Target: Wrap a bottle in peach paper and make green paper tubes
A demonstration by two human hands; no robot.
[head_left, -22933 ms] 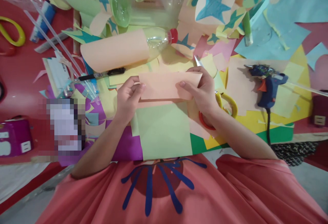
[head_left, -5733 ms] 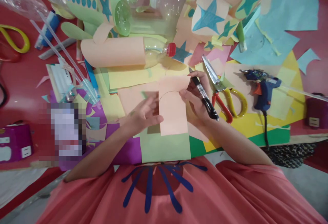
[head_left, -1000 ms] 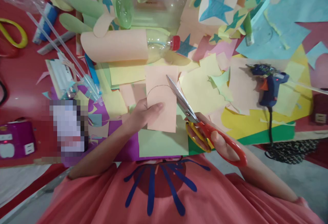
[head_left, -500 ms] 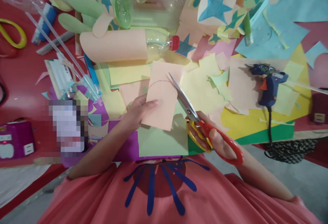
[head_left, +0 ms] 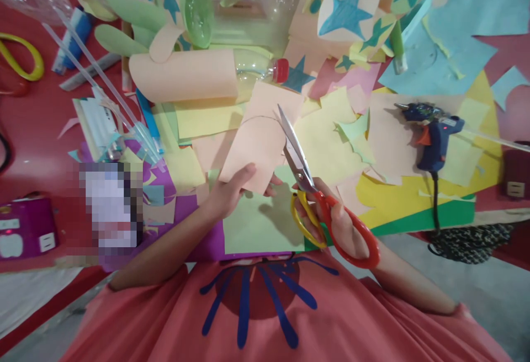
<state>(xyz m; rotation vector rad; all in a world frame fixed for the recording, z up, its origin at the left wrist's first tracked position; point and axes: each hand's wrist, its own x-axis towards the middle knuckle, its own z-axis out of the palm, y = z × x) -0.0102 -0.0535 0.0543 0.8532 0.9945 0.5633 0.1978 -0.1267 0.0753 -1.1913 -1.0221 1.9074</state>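
Head view: left hand pinches the peach paper card, thumb on top, fingers beneath. Right hand grips the scissors by the loops. Change noted: card has swung from near upright to a clear slant, top leaning right. Consequence, as judged: right end of the drawn curve now sits close by the blades, better lined up with them. Blades overlap the card's right edge; any cut made, cannot tell. Card is above the green sheet, below the paper-wrapped bottle.
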